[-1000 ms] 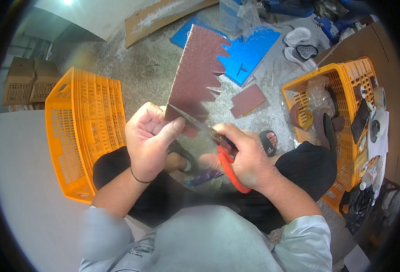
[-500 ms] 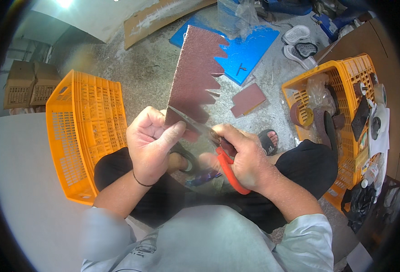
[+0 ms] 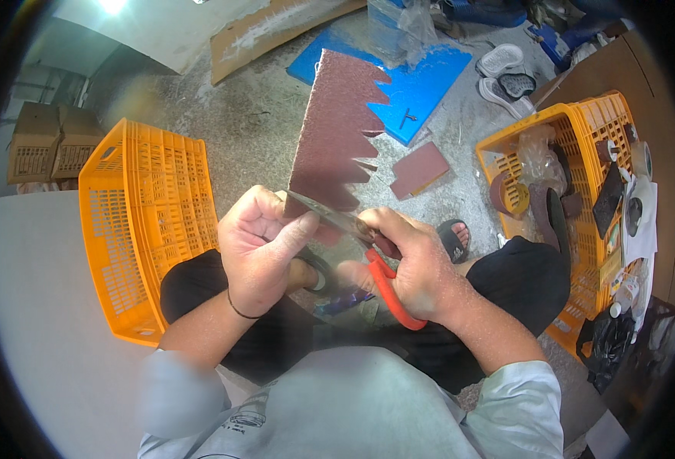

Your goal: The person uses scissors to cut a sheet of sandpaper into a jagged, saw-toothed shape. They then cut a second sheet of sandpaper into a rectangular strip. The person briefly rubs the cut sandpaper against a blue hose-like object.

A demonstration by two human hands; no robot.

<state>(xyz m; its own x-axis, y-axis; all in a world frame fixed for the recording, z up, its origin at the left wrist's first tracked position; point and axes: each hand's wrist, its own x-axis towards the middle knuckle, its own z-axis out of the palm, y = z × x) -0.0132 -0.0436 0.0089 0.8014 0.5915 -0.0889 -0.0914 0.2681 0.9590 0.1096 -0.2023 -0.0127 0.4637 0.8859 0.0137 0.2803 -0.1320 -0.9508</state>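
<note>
A sheet of reddish-brown sandpaper (image 3: 335,130) stands up from my left hand (image 3: 261,249), pinched near its lower corner between thumb and fingers. Its right edge is cut into jagged teeth; the left edge is straight. My right hand (image 3: 414,264) is closed around scissors (image 3: 387,287) with red-orange handles. Their blades lie across the bottom of the sheet, close to my left thumb. Part of the grip is hidden behind my right fingers. On the floor past my right hand lies a smaller piece of the same sandpaper (image 3: 420,170).
Yellow plastic crates stand on both sides: the left crate (image 3: 150,229), and the right crate (image 3: 590,130) with sandpaper rolls and plastic bags. A blue board (image 3: 429,84) with a small dark tool (image 3: 408,118) lies ahead. Shoe soles (image 3: 502,57) rest beyond, cardboard boxes (image 3: 54,141) at far left.
The sandpaper and my left hand have shifted slightly right and down. The scissor blades now sit flatter across the sheet's lower end. My right hand has barely moved.
</note>
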